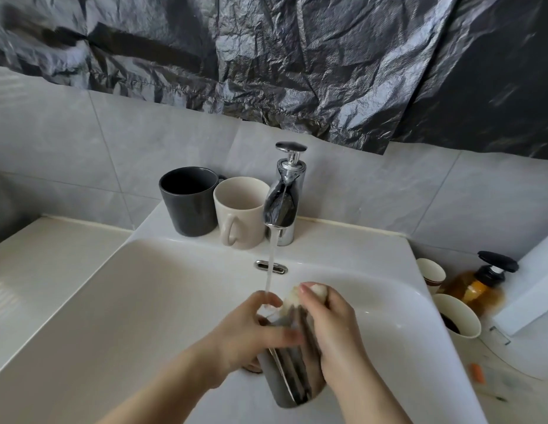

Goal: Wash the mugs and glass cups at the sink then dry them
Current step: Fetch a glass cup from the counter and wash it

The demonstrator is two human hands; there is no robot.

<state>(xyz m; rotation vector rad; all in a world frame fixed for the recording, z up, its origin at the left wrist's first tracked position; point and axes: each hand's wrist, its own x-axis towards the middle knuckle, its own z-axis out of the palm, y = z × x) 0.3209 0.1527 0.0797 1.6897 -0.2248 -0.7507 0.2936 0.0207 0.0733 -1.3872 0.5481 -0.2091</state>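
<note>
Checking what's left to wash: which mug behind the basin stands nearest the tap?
The cream mug, right beside the tap; the dark grey mug stands left of it.

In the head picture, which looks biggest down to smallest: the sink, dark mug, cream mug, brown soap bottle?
1. Sink.
2. Dark mug and cream mug look about alike, so I won't rank them.
3. Brown soap bottle, though a cup hides part of it.

I take this for a home bathroom: white basin (144,301) under the grip, chrome tap (283,197) beyond it, grey wall tiles (67,142), pump bottle (477,289) to its right.
</note>
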